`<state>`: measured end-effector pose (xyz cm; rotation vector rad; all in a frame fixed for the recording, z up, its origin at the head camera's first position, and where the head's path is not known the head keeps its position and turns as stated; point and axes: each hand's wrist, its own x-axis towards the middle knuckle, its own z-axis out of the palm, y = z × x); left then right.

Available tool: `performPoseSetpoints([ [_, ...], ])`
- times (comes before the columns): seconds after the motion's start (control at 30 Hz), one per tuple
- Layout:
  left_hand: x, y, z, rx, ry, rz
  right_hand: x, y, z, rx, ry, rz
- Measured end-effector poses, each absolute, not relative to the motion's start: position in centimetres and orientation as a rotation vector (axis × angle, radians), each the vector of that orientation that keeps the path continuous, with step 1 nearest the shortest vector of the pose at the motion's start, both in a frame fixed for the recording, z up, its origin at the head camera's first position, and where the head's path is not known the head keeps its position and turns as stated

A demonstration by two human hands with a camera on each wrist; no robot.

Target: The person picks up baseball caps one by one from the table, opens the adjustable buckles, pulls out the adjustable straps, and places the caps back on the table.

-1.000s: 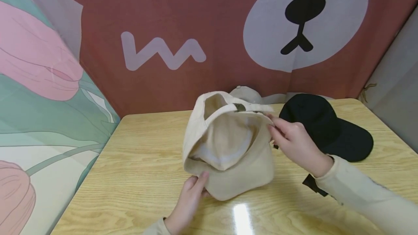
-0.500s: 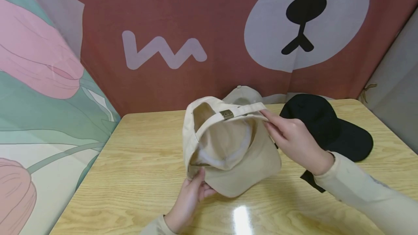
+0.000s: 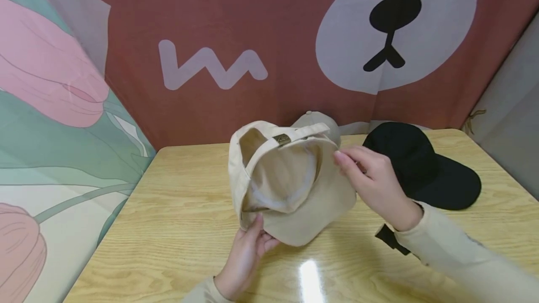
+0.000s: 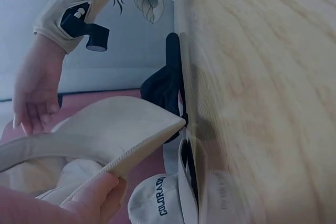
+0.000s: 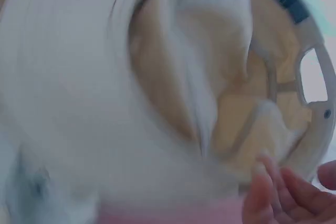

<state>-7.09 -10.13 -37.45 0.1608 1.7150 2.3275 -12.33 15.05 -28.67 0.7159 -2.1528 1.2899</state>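
Note:
A beige baseball cap is held up over the table, its hollow inside and back strap facing me. My left hand grips it where the brim meets the crown, thumb on top; the left wrist view shows the same pinch on the brim. Beside the cap's right edge is my right hand, fingers loosely bent. In the right wrist view its fingers and thumb are spread apart with nothing between them, close to the cap's rim. A metal buckle sits on the strap.
Behind the held cap stands a pale cap, lettered on its front in the left wrist view. A black cap lies at the table's back right. A printed bear cloth hangs behind the wooden table.
The held cap has shifted slightly left and tilted, showing more of its buckle. My right fingers, earlier gripping the strap end and rim, have come away from them.

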Motion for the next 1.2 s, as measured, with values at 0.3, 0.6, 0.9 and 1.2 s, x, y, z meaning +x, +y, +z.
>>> performPoseSetpoints([
  [0.3,-6.9,-9.3,-37.9,0.152,1.690,2.393,-12.9,13.6,-28.8,0.932,-2.062,2.225],
  [0.6,-6.7,-8.7,-38.7,0.169,1.687,2.360,-12.9,12.7,-28.2,1.016,-1.670,2.669],
  [0.9,-6.5,-7.9,-38.9,0.134,1.801,2.351,-12.1,12.7,-27.9,1.039,-1.537,2.746],
  [1.2,-6.9,-8.1,-38.9,0.229,2.024,2.143,-11.9,13.2,-27.8,1.138,-1.393,2.757],
])
